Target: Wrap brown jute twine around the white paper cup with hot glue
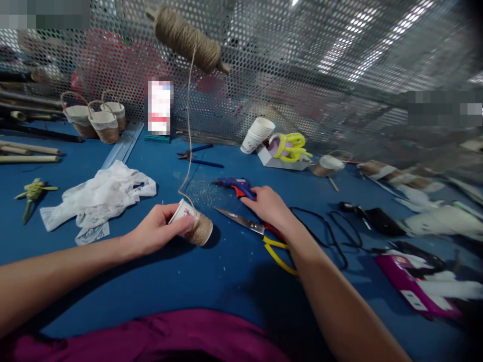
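My left hand [158, 230] is closed around a paper cup [203, 230] tilted on its side, its lower part wrapped in brown twine. From the cup a strand of twine [189, 120] runs up to a spool [181, 37] mounted on the mesh. My right hand [268, 203] has its fingers round the handle of a blue glue gun [233, 183], whose nozzle points left. Just below that hand lie large scissors [245, 221] with yellow and red handles, partly covered by my right forearm.
White lace [109, 193] is heaped at left, near three twine-covered baskets [103, 126]. Pliers [202, 162] lie behind the cup. Stacked paper cups [257, 134] lean by a small box [281, 162]. A black cable [324, 226] and a magenta power strip [403, 279] are at right.
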`<act>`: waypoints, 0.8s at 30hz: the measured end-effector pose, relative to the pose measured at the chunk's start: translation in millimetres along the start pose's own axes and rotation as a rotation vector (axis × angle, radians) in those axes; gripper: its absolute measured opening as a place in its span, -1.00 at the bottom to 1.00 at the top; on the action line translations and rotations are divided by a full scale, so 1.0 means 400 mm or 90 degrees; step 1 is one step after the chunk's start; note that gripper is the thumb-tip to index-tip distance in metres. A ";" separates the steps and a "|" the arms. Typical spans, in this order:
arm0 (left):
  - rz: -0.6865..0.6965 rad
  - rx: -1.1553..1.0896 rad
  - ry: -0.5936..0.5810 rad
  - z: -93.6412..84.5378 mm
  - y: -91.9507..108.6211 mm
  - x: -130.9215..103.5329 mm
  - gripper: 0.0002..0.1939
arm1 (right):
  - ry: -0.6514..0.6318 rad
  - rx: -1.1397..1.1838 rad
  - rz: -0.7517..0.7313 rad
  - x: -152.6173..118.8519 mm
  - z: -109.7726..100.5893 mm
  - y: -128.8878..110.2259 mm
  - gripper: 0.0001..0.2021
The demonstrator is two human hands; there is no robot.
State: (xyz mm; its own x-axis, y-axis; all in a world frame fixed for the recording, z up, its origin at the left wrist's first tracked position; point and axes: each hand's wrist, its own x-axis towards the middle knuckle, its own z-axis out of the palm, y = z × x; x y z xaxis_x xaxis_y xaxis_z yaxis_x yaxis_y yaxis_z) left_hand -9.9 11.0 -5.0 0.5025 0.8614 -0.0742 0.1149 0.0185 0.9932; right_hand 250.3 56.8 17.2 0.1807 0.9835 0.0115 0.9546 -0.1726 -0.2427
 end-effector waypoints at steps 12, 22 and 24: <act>-0.010 -0.096 0.031 0.000 0.005 0.009 -0.74 | -0.234 0.471 -0.015 -0.144 -0.108 -0.046 -0.71; 0.000 -0.052 0.041 -0.004 0.009 0.014 -0.74 | -0.200 0.480 -0.131 -0.199 -0.092 -0.078 -0.74; -0.005 -0.046 0.042 -0.005 0.007 0.016 -0.74 | -0.199 0.492 -0.135 -0.201 -0.090 -0.074 -0.74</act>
State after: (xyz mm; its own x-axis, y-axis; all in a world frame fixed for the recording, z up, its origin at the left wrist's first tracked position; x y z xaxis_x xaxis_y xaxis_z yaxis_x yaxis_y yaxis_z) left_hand -7.9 17.5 -2.4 0.4443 0.8925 -0.0780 0.0553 0.0595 0.9967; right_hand 216.1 -19.2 58.6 -0.1655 0.9802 -0.1087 0.5113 -0.0090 -0.8594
